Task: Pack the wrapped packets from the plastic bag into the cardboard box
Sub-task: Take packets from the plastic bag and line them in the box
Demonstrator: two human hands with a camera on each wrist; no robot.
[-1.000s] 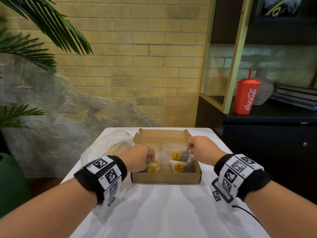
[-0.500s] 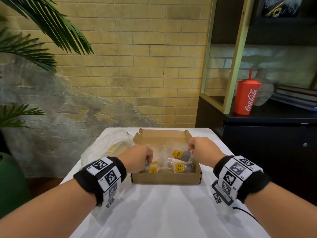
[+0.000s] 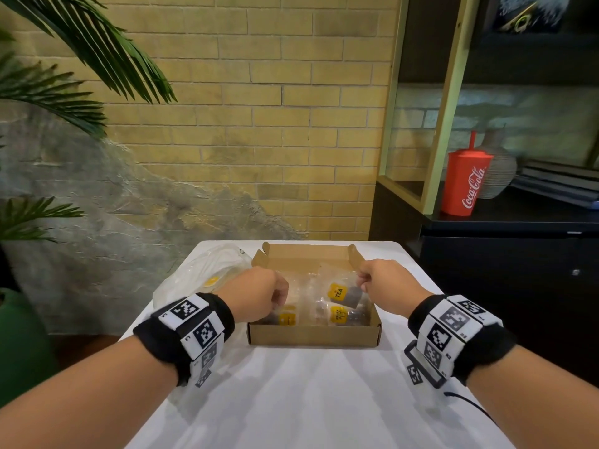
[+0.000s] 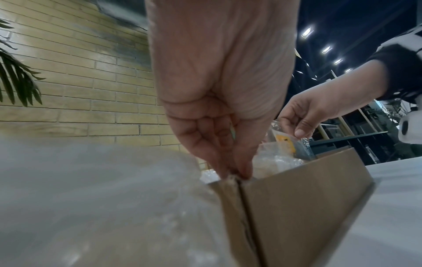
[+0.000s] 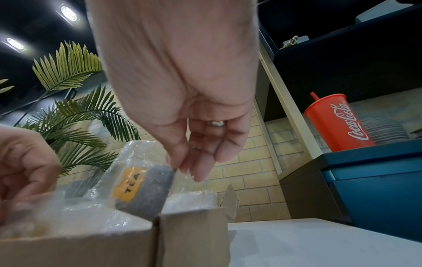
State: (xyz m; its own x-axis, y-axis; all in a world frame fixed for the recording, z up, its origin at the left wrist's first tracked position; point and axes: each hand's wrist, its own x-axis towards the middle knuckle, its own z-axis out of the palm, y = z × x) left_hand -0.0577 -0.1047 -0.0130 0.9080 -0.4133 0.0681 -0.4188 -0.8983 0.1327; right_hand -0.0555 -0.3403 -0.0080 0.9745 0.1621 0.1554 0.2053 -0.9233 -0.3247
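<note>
Crinkled clear plastic bag at 10 o'clock on the white bench, touching the left wall of the shallow brown cardboard box; one yellow-labelled packet shows inside the bag.

Left hand over the box's 8 o'clock corner, fingertips pinched together at the rim on clear wrap; which packet it has, cannot tell.

Clear-wrapped packets with yellow labels cover the box floor.

Right hand at 3 o'clock pinches the clear-wrapped grey tea packet with the yellow TEA label by its wrap edge, tilted above the others.

Step, as judged: placing and settling packets. Next: lower the TEA packet flat into a gap, release, reach to the bag.
</note>
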